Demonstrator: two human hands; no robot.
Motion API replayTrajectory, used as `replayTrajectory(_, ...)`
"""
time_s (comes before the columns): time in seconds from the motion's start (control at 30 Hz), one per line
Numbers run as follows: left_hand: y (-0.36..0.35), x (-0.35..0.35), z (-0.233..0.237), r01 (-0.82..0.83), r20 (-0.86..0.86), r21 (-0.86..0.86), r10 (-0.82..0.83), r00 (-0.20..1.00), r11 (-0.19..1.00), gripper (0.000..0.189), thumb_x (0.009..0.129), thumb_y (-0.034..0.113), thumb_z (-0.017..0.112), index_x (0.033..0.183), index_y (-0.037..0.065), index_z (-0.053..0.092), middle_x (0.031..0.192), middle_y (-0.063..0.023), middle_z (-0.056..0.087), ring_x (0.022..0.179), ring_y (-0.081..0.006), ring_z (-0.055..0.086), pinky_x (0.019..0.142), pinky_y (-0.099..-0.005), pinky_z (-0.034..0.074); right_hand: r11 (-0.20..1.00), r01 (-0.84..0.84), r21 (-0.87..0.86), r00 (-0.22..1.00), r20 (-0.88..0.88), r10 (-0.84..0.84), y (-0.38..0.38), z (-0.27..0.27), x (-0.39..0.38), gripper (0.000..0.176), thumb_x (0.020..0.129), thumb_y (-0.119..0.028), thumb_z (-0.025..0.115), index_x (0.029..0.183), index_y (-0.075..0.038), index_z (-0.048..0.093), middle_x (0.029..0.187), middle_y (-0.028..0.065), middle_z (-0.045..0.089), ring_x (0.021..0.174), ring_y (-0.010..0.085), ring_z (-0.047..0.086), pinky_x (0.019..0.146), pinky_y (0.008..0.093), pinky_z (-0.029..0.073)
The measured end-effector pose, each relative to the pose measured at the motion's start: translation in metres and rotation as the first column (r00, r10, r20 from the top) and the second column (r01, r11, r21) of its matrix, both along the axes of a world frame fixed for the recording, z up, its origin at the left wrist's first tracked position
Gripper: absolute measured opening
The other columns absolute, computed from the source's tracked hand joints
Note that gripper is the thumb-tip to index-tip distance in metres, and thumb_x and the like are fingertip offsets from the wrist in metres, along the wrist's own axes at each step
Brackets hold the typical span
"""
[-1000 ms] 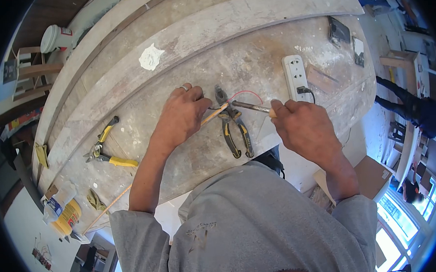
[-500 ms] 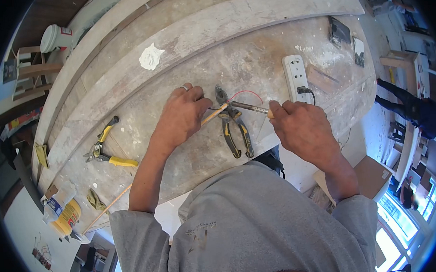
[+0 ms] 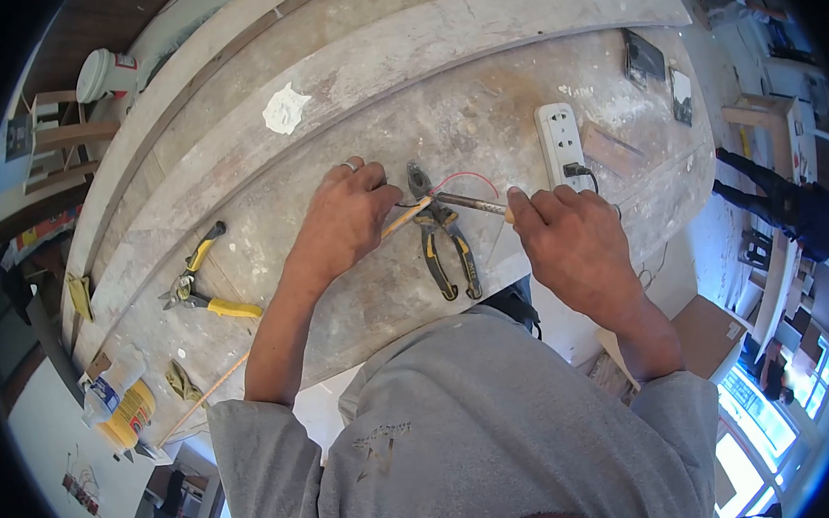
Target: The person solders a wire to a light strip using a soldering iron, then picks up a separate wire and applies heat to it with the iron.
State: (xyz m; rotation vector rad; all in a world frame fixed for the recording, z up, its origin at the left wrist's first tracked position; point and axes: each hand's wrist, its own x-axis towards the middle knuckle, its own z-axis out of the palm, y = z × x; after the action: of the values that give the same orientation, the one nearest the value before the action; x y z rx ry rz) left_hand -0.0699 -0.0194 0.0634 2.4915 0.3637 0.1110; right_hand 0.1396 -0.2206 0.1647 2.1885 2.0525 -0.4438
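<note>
My left hand [image 3: 342,211] is closed, its fingertips pinching a thin dark wire [image 3: 410,205]. A narrow orange strip [image 3: 400,222], like an LED strip, comes out beside that hand, its end across the combination pliers [image 3: 443,229]. Those pliers lie on the table with black-and-yellow handles toward me. My right hand [image 3: 573,237] grips a soldering iron [image 3: 472,202] by its pale handle. The iron points left, its tip at the strip's end, though exact contact is too small to tell. From there a red wire [image 3: 466,174] curves away to the right.
A white power strip [image 3: 558,144] with a black plug stands behind my right hand. Yellow-handled cutters [image 3: 191,285] lie left. Long curved boards [image 3: 376,64] span the back. Bottles [image 3: 127,410] stand at the left edge; a cardboard box [image 3: 705,338] is at right. People are in the background.
My right hand and the soldering iron have shifted very slightly left and away from me. My left hand, the strip and the pliers stay practically where they were.
</note>
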Motion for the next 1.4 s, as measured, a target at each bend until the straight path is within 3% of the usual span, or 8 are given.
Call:
replayTrajectory(0.37, 0.0, 0.001, 0.001, -0.001, -0.009, 0.008, 0.001, 1.0, 1.0, 0.007, 0.083, 0.004, 0.069, 0.086, 0.005, 0.075, 0.086, -0.0121, 0.062, 0.091, -0.0319, 0.063, 0.086, -0.0423, 0.052, 0.975, -0.146, 0.169, 0.986, 0.104, 0.129, -0.005, -0.009, 0.005, 0.036, 0.09, -0.011, 0.068, 0.122, 0.004, 0.073, 0.088, 0.0051, 0.067, 0.087, 0.0203, 0.066, 0.072, 0.0361, 0.051)
replayTrajectory(0.73, -0.001, 0.0, 0.003, 0.013, -0.024, -0.002, -0.014, 1.0, 1.0, 0.006, 0.083, 0.005, 0.071, 0.088, 0.006, 0.074, 0.088, -0.0122, 0.062, 0.093, -0.0329, 0.063, 0.087, -0.0432, 0.052, 0.961, -0.172, 0.215, 0.981, 0.126, 0.147, -0.01, -0.017, 0.008, 0.038, 0.089, -0.012, 0.069, 0.124, 0.002, 0.073, 0.087, 0.003, 0.063, 0.086, 0.0188, 0.061, 0.07, 0.035, 0.048)
replayTrajectory(0.8, -0.001, -0.001, 0.0, 0.011, 0.026, -0.016, -0.01, 1.0, 1.0, 0.016, 0.079, 0.002, 0.076, 0.094, 0.007, 0.074, 0.089, -0.009, 0.064, 0.089, -0.031, 0.063, 0.081, -0.0428, 0.051, 0.958, -0.17, 0.231, 0.982, 0.119, 0.145, -0.012, -0.019, 0.009, 0.039, 0.089, -0.013, 0.07, 0.124, 0.002, 0.073, 0.087, 0.003, 0.062, 0.085, 0.0188, 0.061, 0.069, 0.0352, 0.047)
replayTrajectory(1.4, 0.002, 0.006, 0.005, -0.016, 0.044, -0.061, 0.019, 0.999, 0.998, 0.012, 0.082, 0.002, 0.075, 0.094, 0.006, 0.074, 0.088, -0.0103, 0.065, 0.087, -0.0333, 0.063, 0.078, -0.0438, 0.05, 0.953, -0.176, 0.247, 0.981, 0.122, 0.15, -0.018, -0.023, 0.008, 0.044, 0.086, -0.013, 0.07, 0.126, 0.004, 0.072, 0.089, 0.0035, 0.061, 0.086, 0.0191, 0.06, 0.069, 0.0347, 0.046)
